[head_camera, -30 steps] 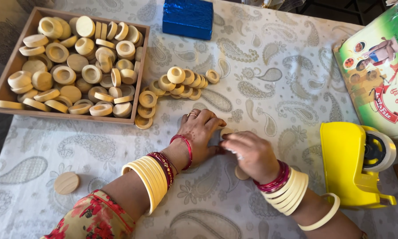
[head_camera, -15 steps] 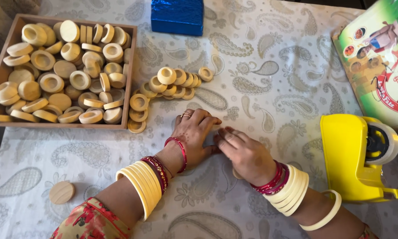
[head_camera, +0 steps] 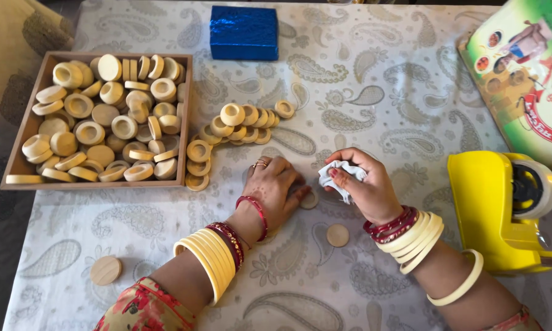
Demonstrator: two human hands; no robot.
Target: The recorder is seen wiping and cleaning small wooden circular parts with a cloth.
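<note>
Progress: two flat wooden discs lie apart near the arms, one (head_camera: 106, 270) at the near left, one (head_camera: 337, 235) by the right wrist | left hand (head_camera: 275, 187) spread flat, fingertips pinning a disc (head_camera: 309, 200) to the tablecloth (head_camera: 374, 79) | right hand (head_camera: 365, 187) curled around a crumpled white cloth (head_camera: 340, 176), touching that disc | farther: loose row of wooden rings (head_camera: 236, 125), tray (head_camera: 18, 165) heaped full.

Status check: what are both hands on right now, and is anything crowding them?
Left hand flat on table, fingertips at a wooden disc. Right hand grips a white cloth. Second disc lies loose below; yellow tape dispenser to the right.
</note>
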